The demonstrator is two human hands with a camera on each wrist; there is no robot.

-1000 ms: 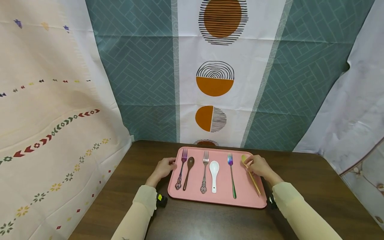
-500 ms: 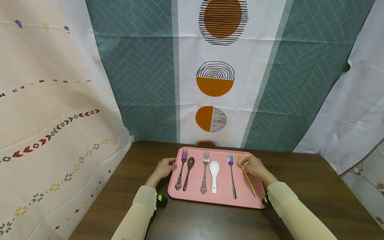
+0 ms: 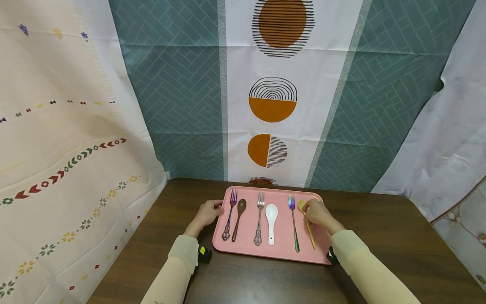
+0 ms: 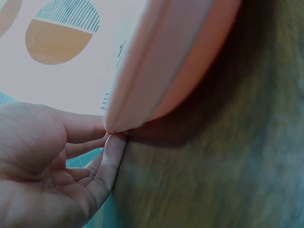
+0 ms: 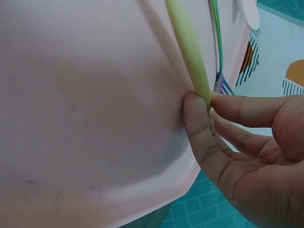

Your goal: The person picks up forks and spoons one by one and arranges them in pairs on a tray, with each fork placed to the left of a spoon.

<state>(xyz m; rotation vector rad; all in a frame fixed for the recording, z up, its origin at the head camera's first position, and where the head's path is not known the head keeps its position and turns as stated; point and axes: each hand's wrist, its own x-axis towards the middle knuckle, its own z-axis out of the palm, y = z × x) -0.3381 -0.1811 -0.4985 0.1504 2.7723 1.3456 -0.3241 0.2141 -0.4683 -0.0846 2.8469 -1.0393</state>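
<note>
At the right part of the pink tray (image 3: 247,249), my right hand (image 3: 318,214) pinches the handle of a yellow wooden spoon (image 3: 310,232) between thumb and fingers. The right wrist view shows that spoon handle (image 5: 190,52) close up, above the tray floor. Just left of it lies a rainbow-coloured fork (image 3: 294,226) with a green handle. My left hand (image 3: 208,213) pinches the tray's left rim (image 4: 142,80) between thumb and finger. Also on the tray are a purple fork (image 3: 229,213), a dark brown wooden spoon (image 3: 238,217), a silver fork (image 3: 259,215) and a white spoon (image 3: 271,223).
The tray sits near the back edge of a dark wooden table (image 3: 243,283). A patterned cloth (image 3: 190,105) hangs behind it. A cream embroidered cloth (image 3: 76,190) is on the left, and a white cloth (image 3: 436,147) on the right.
My right hand has moved left with the yellow spoon, bringing it closer to the rainbow fork and more upright in the view. My left hand has stayed at the tray's rim.
</note>
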